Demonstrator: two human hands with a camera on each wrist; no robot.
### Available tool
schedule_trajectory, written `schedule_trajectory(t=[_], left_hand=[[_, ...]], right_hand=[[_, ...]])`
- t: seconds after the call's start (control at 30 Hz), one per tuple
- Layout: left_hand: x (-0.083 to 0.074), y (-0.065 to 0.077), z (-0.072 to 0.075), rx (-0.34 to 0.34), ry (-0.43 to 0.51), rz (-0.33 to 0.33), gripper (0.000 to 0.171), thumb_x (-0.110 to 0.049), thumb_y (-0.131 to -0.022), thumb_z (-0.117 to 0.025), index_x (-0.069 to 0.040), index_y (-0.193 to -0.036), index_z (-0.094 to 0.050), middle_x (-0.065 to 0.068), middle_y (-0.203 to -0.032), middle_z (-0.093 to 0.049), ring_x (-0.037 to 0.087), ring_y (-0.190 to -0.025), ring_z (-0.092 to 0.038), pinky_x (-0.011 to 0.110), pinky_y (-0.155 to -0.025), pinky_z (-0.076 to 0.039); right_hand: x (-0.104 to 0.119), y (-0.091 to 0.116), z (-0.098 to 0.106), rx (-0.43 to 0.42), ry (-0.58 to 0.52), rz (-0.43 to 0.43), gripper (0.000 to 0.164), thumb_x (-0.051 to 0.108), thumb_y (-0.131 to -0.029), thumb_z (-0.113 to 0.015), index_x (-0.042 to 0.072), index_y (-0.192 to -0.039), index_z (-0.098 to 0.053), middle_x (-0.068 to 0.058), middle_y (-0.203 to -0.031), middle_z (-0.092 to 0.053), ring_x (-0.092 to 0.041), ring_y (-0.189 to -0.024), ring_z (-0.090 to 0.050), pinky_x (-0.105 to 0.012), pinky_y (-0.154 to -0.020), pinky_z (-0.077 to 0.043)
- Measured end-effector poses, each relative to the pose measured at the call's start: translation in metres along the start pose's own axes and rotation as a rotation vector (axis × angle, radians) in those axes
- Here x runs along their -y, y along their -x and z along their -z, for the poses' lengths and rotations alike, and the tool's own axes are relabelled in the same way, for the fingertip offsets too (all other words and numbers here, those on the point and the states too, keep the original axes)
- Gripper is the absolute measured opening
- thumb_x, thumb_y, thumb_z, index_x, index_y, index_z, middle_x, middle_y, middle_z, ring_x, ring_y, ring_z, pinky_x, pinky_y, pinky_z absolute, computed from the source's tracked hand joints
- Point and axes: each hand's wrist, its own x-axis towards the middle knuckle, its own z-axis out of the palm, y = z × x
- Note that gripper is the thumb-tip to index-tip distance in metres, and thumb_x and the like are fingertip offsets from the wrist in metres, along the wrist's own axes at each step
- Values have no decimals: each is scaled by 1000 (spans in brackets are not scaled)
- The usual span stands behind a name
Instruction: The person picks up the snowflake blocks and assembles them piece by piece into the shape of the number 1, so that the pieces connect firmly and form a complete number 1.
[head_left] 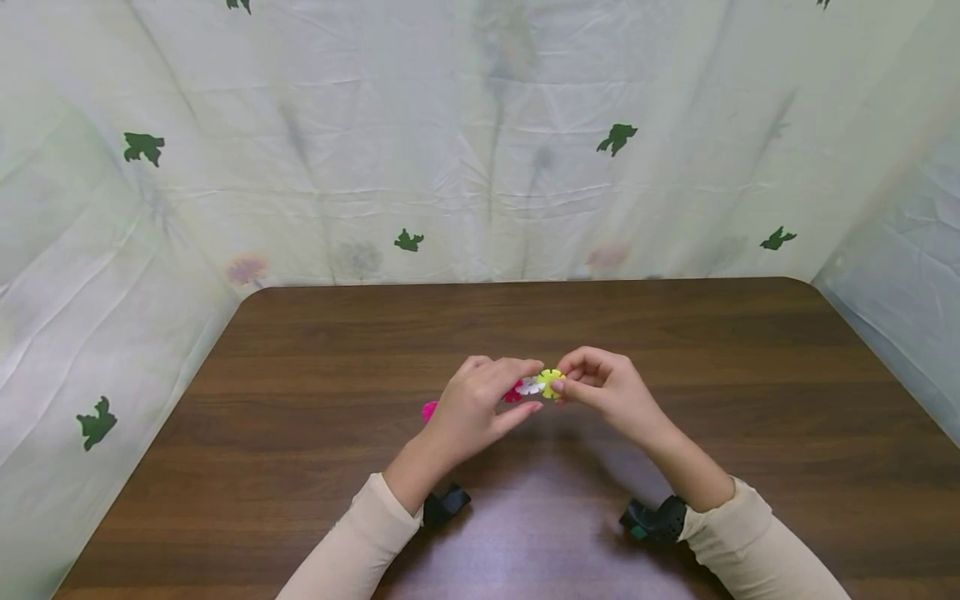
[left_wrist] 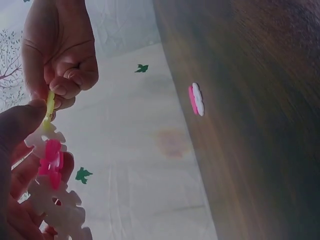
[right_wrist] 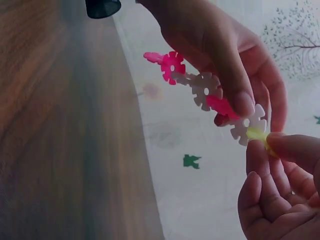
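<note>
1. Head: left hand (head_left: 480, 408) curls round a chain of notched flower pieces, its white link (head_left: 531, 386) showing past the fingers. Right hand (head_left: 606, 392) pinches the yellow piece (head_left: 551, 383) at the chain's right end. All of it is held above the brown table (head_left: 675, 333). Far and side edges lie well apart from the hands; plenty of bare wood on both sides.

2. Left wrist: yellow piece edge-on, meeting the white link. Risk, in my judgement: a push off the notch line could skid the yellow piece away or bend the joint. A pink-and-white item (left_wrist: 196, 99) shows against the wood near the table's edge; how it rests, I can't tell.

3. Right wrist: pink tail (right_wrist: 152, 57) juts free beyond the left hand, cloth (right_wrist: 175, 200) behind. A hard twist could likely pop a joint there; open air around it leaves room to turn.
</note>
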Motion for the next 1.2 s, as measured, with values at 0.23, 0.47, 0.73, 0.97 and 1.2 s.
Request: schedule_trajectory(t=[0.23, 0.47, 0.73, 0.97, 1.2], left_hand=[[-2, 1, -2, 19, -4, 20, 38, -22, -75, -73, -8, -108, -60, -1, -97, -63, 11, -84, -57, 26, -76, -41], [-2, 2, -4, -12, -22, 33, 36, -24, -75, -73, -8, -105, -62, -1, -94, -64, 11, -82, -57, 24, -70, -42], [2, 3, -1, -42, -15, 54, 35, -20, -73, -76, -8, -103, -63, -1, -92, -63, 12, -79, -56, 24, -69, -43], [7, 3, 4, -79, -3, 70, 36, -18, -72, -76, -7, -103, -63, 0, -91, -63, 13, -74, -53, 24, -67, -43], [12, 2, 9, -121, 5, 85, 36, -13, -70, -78, -5, -102, -63, 2, -91, -64, 14, -70, -52, 24, -62, -42]], right_hand=[[-1, 0, -5, -22, -96, -119, 17, -3, -81, -63, -13, -91, -53, -10, -72, -57, -17, -62, -60, -39, -65, -52], [-2, 0, -11, -12, -142, -125, 18, -3, -81, -62, -14, -92, -53, -9, -74, -58, -16, -64, -61, -38, -66, -52], [-11, -2, 3, 23, -34, 48, 22, -3, -81, -63, -9, -100, -55, -18, -92, -59, -20, -81, -61, -35, -71, -51], [-14, -8, 17, -46, 144, 112, 23, -11, -78, -62, -8, -100, -56, -19, -91, -59, -17, -79, -59, -25, -67, -49], [-40, -11, 29, -52, 253, 16, 31, -3, -78, -66, -7, -106, -55, -22, -93, -57, -19, -79, -55, -24, -67, -47]])
